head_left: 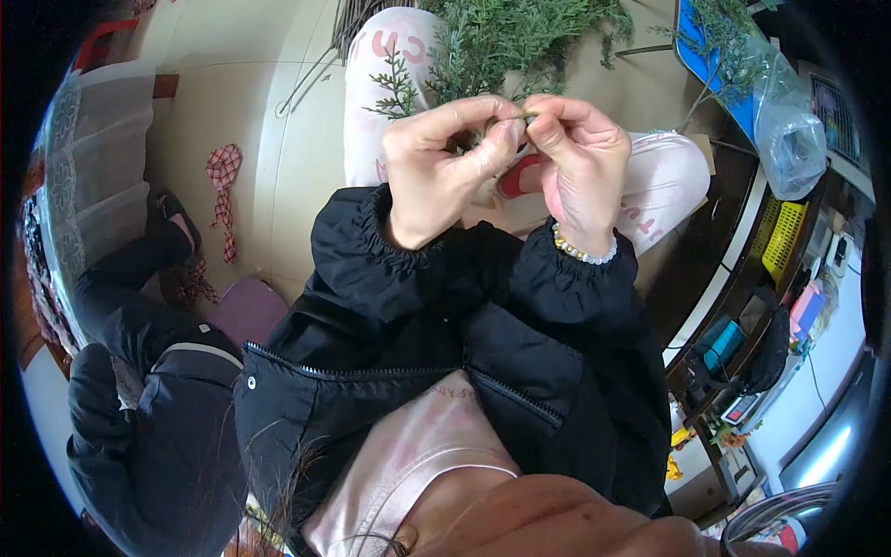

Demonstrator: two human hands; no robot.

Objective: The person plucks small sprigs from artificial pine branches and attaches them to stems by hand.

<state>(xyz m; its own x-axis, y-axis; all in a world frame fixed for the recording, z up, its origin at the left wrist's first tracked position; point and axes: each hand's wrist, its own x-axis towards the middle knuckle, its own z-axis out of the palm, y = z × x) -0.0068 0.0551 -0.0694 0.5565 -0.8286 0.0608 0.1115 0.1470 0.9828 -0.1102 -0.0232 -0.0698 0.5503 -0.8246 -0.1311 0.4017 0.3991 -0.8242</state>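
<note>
Above my lap, my left hand point(455, 162) and my right hand point(583, 158) meet fingertip to fingertip. Both pinch a thin greenish stem point(527, 115) between thumb and forefinger. Most of that stem is hidden by my fingers. A small green leafy sprig point(397, 91) sticks out beyond my left hand; whether it belongs to the pinched stem I cannot tell. Just past my hands lies a heap of feathery green branches point(520, 42), between and in front of my knees. A beaded bracelet point(585, 249) circles my right wrist.
A blue board or stool point(691, 37) at the upper right has more greenery and a clear plastic bag point(789, 130) by it. Dark thin sticks point(371, 17) lie at the top. Another person point(167, 399) sits at my left. Checked cloth point(224, 176) lies on the tiles.
</note>
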